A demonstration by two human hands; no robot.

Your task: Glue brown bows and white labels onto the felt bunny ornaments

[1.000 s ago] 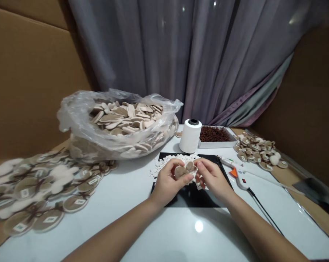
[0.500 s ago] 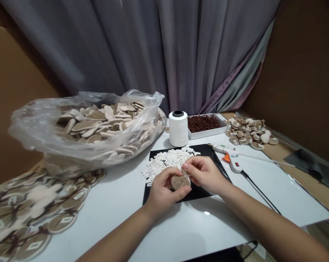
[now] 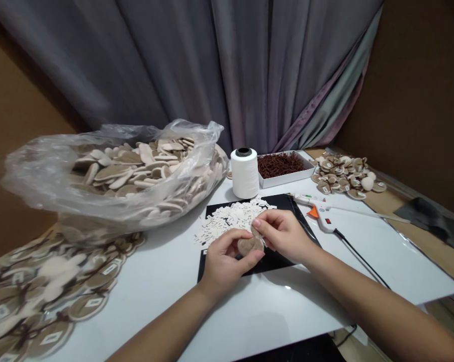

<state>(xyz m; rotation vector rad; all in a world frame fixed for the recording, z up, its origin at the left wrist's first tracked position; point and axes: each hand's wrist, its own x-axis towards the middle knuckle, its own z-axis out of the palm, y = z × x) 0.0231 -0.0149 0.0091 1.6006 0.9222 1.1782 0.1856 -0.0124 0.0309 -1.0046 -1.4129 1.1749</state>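
Observation:
Between my hands is a small brown fabric piece (image 3: 250,245) with a pale edge, rounded at the bottom and narrower on top. My left hand (image 3: 227,256) is closed around its rounded lower part, thumb along the front. My right hand (image 3: 281,232) pinches its upper end between thumb and fingers. Both hands are over a black mat (image 3: 257,269), just in front of a heap of small white labels (image 3: 230,221). A thin white bit shows beside the right fingers; I cannot tell whether it is thread.
A plastic bag (image 3: 136,221) of brown and cream fabric pieces stands left. Labelled, tied pieces (image 3: 87,306) lie before it, more (image 3: 357,195) at far right. Behind are a white thread cone (image 3: 245,173) and a box of brown bows (image 3: 281,166). A glue gun (image 3: 323,213) lies right.
The camera view has shifted slightly. Both hands keep their hold on the fabric piece, with only a small shift of the fingers.

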